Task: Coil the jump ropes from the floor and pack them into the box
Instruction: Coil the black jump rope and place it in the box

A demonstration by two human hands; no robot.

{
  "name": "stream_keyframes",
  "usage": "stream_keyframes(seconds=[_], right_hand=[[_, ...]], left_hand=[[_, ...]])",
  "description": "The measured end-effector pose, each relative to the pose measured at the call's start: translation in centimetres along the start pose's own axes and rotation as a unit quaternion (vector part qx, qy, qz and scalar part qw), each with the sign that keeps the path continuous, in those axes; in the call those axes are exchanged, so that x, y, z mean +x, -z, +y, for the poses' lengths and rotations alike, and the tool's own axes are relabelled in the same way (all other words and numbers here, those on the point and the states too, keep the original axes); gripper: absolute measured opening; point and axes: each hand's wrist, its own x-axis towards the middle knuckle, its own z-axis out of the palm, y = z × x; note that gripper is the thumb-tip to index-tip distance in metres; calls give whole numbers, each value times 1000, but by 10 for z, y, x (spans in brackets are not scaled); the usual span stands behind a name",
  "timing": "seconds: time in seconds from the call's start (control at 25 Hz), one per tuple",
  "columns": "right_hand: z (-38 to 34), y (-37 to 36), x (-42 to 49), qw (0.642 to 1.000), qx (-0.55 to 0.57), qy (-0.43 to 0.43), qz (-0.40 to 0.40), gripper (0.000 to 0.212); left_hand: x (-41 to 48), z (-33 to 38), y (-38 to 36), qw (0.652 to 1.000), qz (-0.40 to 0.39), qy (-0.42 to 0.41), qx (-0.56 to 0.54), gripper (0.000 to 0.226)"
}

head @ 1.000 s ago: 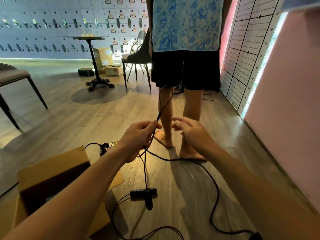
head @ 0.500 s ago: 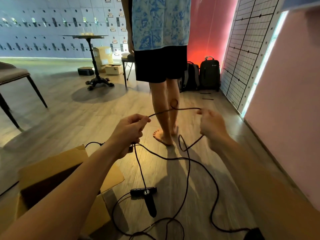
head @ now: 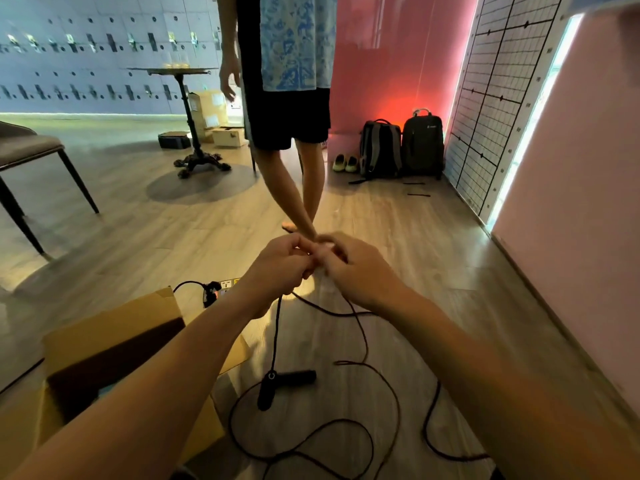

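Black jump rope [head: 276,334] hangs from both hands; rest lies in loose loops on wood floor [head: 415,254]. Two black handles [head: 266,393] touch below hands. Left hand [head: 280,268] grip curled round rope. Right hand [head: 360,271] grip meets it, pinching same rope. Open cardboard box [head: 114,327] sits on floor, near left. Barefoot person [head: 291,116] stands ahead. Farther back: round table [head: 173,71], chair [head: 31,147], two backpacks [head: 422,143] by pink wall [head: 571,202], lockers [head: 86,46].
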Motion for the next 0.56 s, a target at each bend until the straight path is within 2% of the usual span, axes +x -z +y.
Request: stream_keyframes(seconds=[0.04, 0.12, 0.24, 0.32, 0.44, 0.52, 0.56], right_hand=[[-1, -5, 1, 1000, 1, -24, -16, 28], [0, 2, 6, 999, -15, -27, 18, 31], [2, 31, 15, 991, -21, -7, 132, 35], [15, 54, 20, 971, 10, -33, 238, 35], [60, 83, 13, 912, 3, -176, 371, 37], [86, 91, 7, 873, -75, -297, 379, 42], [92, 89, 5, 868, -143, -311, 359, 45]], left_hand=[[0, 0, 1, 1000, -6, -4, 11, 9], [-1, 1, 3, 999, -29, -7, 22, 13], [-4, 8, 7, 998, -22, -15, 48, 33], [-7, 10, 14, 999, -21, -3, 34, 42], [-8, 10, 22, 998, -49, 8, 39, 49], [-8, 9, 22, 998, -53, 10, 39, 50], [-7, 9, 20, 998, -55, 9, 30, 49]])
